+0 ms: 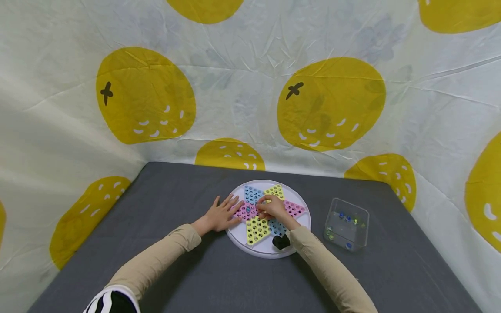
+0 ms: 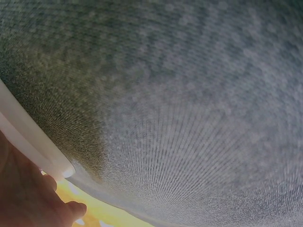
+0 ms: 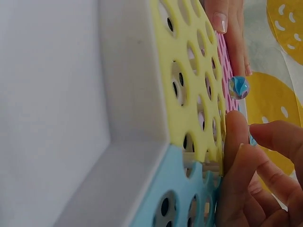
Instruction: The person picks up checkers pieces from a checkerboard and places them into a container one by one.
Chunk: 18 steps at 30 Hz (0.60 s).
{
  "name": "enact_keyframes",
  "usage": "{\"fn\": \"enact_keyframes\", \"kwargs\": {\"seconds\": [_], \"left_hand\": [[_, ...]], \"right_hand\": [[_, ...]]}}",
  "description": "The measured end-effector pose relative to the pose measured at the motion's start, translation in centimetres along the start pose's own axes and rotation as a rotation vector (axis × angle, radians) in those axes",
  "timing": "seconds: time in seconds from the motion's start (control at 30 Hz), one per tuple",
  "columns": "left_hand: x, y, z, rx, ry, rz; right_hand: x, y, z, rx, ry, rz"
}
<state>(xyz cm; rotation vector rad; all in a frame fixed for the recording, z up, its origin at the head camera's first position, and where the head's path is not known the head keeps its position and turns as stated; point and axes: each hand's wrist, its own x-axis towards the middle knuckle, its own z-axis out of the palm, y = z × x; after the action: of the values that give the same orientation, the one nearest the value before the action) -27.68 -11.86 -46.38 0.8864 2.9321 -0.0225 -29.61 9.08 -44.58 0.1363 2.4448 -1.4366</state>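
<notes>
A round white Chinese checkers board (image 1: 238, 240) with a star of yellow, pink and blue holed triangles lies on the table. My left hand (image 1: 222, 214), fingers spread, rests at its left rim by the pink triangle. My right hand (image 1: 272, 207) is over the middle of the star, where its thumb and fingertips pinch a marble (image 3: 253, 140), mostly hidden, with a bluish bit showing. A clear marble with a blue swirl (image 3: 238, 87) sits on the pink part near the left hand's fingers. The left wrist view shows mainly dark cloth and part of the left hand (image 2: 33, 194).
A clear plastic box (image 1: 354, 232) with several blue and yellow-green marbles stands to the right of the board. Near the right wrist is a small black object (image 1: 280, 242). The grey-covered table (image 1: 188, 269) backs onto a patterned curtain (image 1: 235, 95).
</notes>
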Motion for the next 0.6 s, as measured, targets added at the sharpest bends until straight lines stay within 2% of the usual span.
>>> {"fn": "enact_keyframes", "kwargs": {"seconds": [0.47, 0.6], "left_hand": [[0.1, -0.1, 0.2, -0.006, -0.018, -0.015], [0.1, -0.2, 0.3, -0.001, -0.007, -0.007]], "right_hand": [[-0.8, 0.4, -0.6, 0.022, -0.028, -0.019], [-1.4, 0.7, -1.1, 0.046, -0.061, -0.058]]}}
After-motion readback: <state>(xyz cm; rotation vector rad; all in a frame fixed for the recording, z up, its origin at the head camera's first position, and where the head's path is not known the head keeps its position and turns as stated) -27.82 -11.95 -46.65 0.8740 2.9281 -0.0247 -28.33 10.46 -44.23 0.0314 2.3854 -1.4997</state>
